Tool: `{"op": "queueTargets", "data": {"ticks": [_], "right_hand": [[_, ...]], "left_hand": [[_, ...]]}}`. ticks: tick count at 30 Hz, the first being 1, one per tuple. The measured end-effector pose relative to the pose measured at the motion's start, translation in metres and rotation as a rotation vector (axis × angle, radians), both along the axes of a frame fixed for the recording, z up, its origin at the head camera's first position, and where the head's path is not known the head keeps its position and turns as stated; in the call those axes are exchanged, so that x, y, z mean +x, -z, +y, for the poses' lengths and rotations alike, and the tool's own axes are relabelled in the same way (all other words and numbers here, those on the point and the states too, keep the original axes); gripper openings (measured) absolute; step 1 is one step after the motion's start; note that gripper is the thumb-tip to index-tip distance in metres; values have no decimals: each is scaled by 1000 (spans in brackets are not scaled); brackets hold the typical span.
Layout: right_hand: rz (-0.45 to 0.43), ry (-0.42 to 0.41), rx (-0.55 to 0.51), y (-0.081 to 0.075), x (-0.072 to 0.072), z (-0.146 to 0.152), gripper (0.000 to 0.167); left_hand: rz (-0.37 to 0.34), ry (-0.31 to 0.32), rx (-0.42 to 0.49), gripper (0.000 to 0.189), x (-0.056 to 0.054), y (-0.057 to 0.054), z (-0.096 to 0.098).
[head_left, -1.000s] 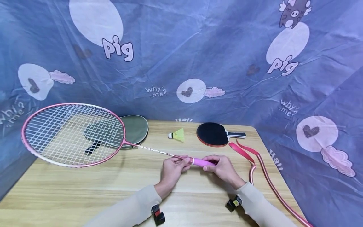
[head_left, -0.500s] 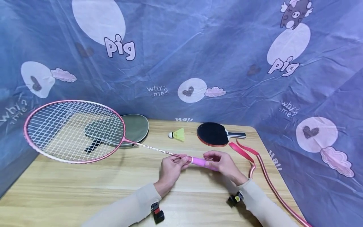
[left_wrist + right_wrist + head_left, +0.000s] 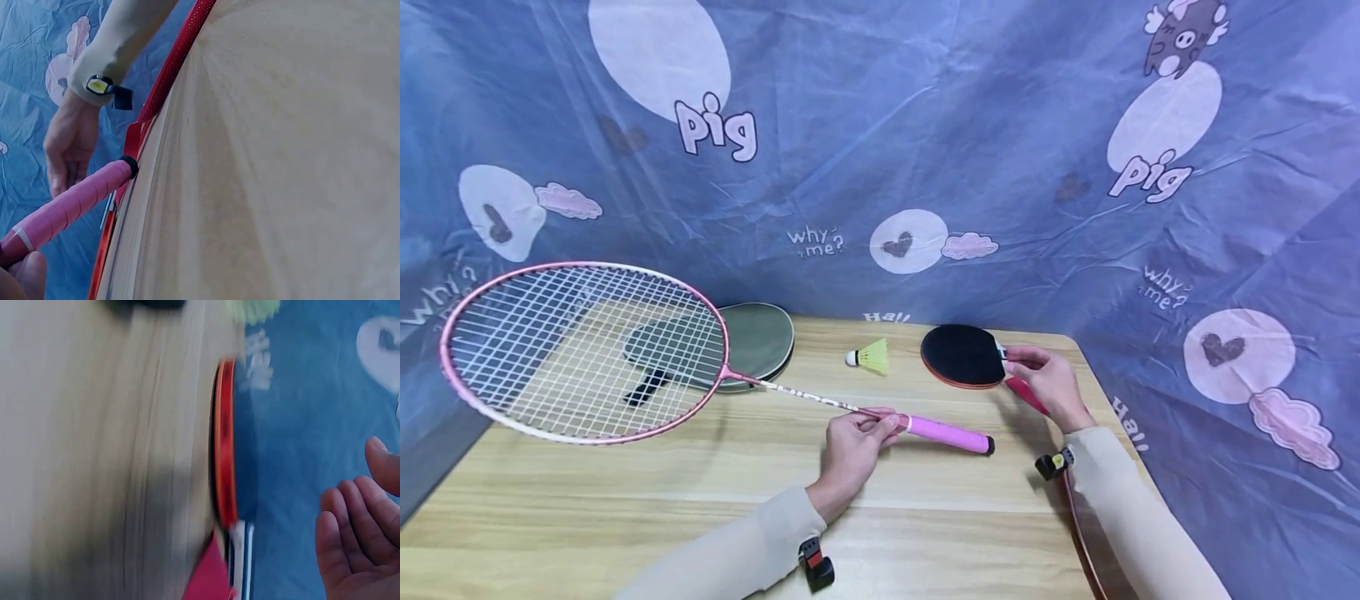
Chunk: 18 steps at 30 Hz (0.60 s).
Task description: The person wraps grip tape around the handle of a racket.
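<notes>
My left hand (image 3: pixel 853 450) pinches a badminton racket (image 3: pixel 951 435) just above its pink wrapped grip. The racket's strung head is raised over the left side of the table, and the black butt cap points right. My right hand (image 3: pixel 1051 387) is over the handle of a black-faced table tennis paddle (image 3: pixel 958 357), hiding most of that handle. In the right wrist view, the fingers (image 3: pixel 359 519) are loosely bent with nothing in them, beside the paddle's red edge (image 3: pixel 226 444). A red perforated strip (image 3: pixel 178 59) runs partly under my right arm.
A yellow shuttlecock (image 3: pixel 871 357) lies at the back middle of the wooden table (image 3: pixel 700 500). Behind the racket head is a grey-green paddle case (image 3: pixel 758 337) with a black handle or strap (image 3: pixel 646 387). A blue printed cloth (image 3: pixel 820 167) hangs behind and at both sides.
My right hand has left the racket's pink grip and moved right and back to the paddle's handle. The left hand has kept its hold, and the racket has barely shifted.
</notes>
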State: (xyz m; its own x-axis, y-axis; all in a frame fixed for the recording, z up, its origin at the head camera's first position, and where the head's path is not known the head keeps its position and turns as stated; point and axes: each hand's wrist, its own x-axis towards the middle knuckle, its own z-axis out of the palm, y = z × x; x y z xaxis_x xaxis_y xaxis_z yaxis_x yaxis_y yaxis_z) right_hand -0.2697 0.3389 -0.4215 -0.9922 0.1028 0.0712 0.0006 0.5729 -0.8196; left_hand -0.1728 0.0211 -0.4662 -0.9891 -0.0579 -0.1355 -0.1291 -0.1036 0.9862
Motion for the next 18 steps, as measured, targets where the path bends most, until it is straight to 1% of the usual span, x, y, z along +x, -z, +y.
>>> {"op": "queueTargets", "data": {"ticks": [2, 7, 11, 14, 18], "right_hand": [[-16, 33, 83, 2, -6, 11, 42], [-75, 78, 225, 9, -14, 28, 42], [-120, 77, 315, 14, -16, 35, 38], [-150, 69, 355, 17, -16, 37, 36], [-127, 47, 425, 20, -17, 38, 35]], "left_hand": [[9, -1, 10, 20, 0, -1, 1], [23, -8, 29, 20, 1, -1, 2], [18, -4, 33, 21, 3, -3, 3], [21, 1, 42, 22, 3, -4, 3], [25, 1, 51, 23, 3, -5, 3]]}}
